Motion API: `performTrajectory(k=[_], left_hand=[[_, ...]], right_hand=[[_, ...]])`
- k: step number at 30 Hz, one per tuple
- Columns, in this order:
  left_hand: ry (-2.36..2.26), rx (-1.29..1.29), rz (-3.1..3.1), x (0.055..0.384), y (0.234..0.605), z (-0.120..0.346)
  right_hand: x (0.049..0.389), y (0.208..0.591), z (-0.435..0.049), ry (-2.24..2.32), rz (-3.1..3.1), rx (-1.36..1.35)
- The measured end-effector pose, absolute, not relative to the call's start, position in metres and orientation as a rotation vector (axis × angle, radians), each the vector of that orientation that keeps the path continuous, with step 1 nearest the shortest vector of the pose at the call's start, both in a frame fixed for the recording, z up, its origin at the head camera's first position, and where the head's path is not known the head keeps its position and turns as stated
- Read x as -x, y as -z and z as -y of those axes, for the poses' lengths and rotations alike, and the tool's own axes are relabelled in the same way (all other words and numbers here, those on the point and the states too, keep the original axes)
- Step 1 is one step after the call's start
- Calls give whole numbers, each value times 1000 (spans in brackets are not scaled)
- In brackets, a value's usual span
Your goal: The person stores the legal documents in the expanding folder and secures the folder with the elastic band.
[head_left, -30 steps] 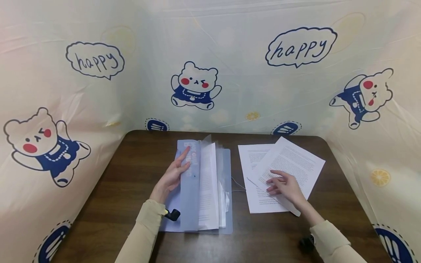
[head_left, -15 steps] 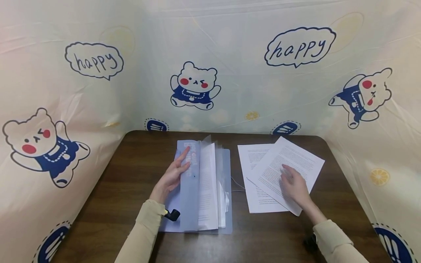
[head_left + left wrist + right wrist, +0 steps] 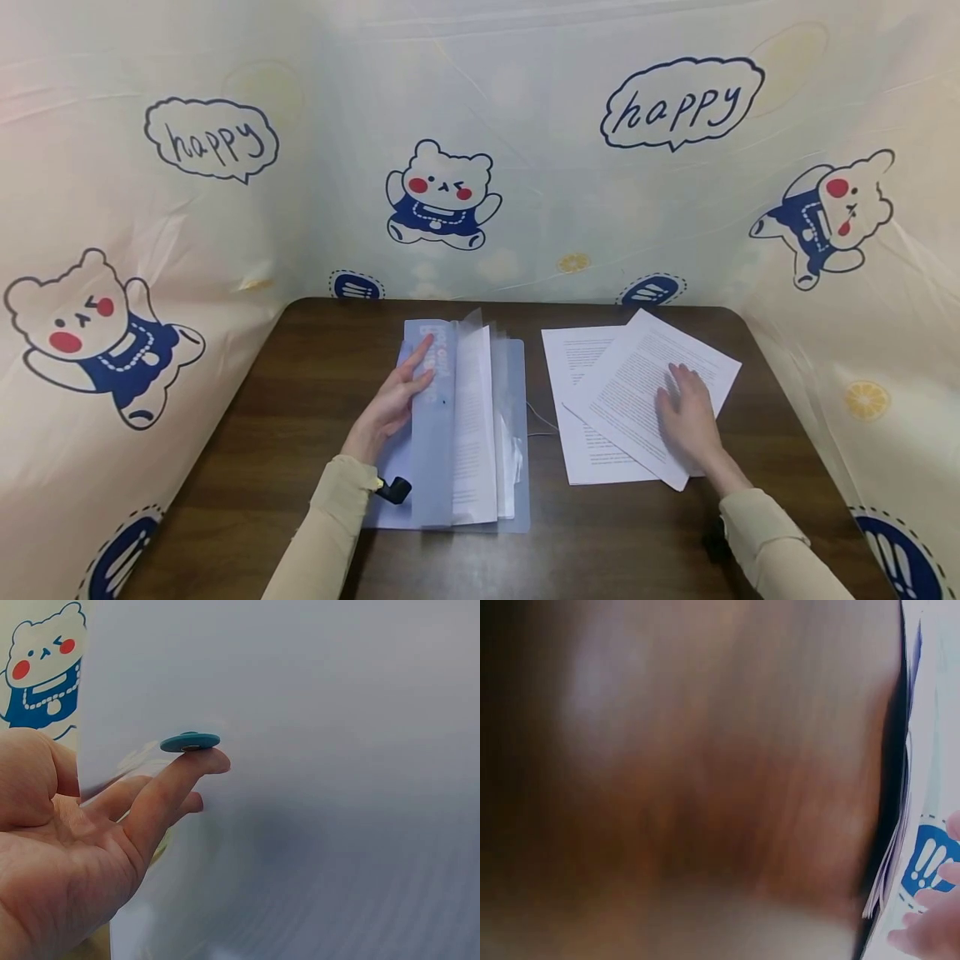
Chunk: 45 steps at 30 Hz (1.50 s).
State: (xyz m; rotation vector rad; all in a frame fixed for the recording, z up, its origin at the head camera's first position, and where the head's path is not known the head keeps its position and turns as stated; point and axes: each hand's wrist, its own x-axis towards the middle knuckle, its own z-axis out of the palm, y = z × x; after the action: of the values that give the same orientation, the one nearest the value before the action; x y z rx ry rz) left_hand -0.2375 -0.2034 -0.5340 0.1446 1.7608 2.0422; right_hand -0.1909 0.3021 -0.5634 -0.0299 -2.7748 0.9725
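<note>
My left hand [image 3: 386, 412] holds the raised cover of a blue plastic folder [image 3: 433, 450] by its left edge. In the left wrist view, the fingers [image 3: 161, 799] lie on one face of the cover [image 3: 315, 735], by a round teal button [image 3: 190, 742], and the thumb goes behind the edge. Clear sleeves [image 3: 510, 392] and a printed page [image 3: 474, 450] show inside the folder. On the right, my right hand [image 3: 692, 417] is over a slanted printed sheet [image 3: 626, 396], fingers fairly straight; whether it touches the paper I cannot tell. Another sheet [image 3: 581, 450] lies partly beneath.
A thin string [image 3: 542, 417] runs from the folder's right side toward the sheets. Everything lies on a dark brown wooden table [image 3: 585, 550]. A patterned curtain [image 3: 540, 208] surrounds the table at the back and sides.
The right hand has moved rightward across the slanted sheet, from its left edge to its right part, with its fingers now pointing more forward. The left hand and folder have stayed put.
</note>
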Motion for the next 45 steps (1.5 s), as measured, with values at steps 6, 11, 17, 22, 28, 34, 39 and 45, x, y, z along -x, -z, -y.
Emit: performTrajectory(k=[6, 11, 17, 22, 28, 34, 39, 45], left_hand=[[-2040, -157, -1750, 238, 534, 204], [-2041, -172, -1749, 238, 534, 204], [-2046, -166, -1745, 238, 534, 204], [-2029, -167, -1772, 239, 534, 203], [-2006, -140, -1802, 243, 528, 200], [-1998, -132, -1812, 246, 522, 200], [-2013, -138, -1786, 245, 522, 201], [-2013, -131, -1770, 242, 528, 203]], right_hand=[[195, 560, -311, -833, 2921, 112], [200, 560, -319, -784, 3068, 311], [208, 558, -329, -750, 3156, 401], [209, 549, -331, -749, 3199, 524], [209, 538, -332, -720, 3209, 676], [211, 533, -331, -738, 3200, 706], [211, 537, -331, -727, 3190, 692], [209, 538, -336, -711, 3177, 639]])
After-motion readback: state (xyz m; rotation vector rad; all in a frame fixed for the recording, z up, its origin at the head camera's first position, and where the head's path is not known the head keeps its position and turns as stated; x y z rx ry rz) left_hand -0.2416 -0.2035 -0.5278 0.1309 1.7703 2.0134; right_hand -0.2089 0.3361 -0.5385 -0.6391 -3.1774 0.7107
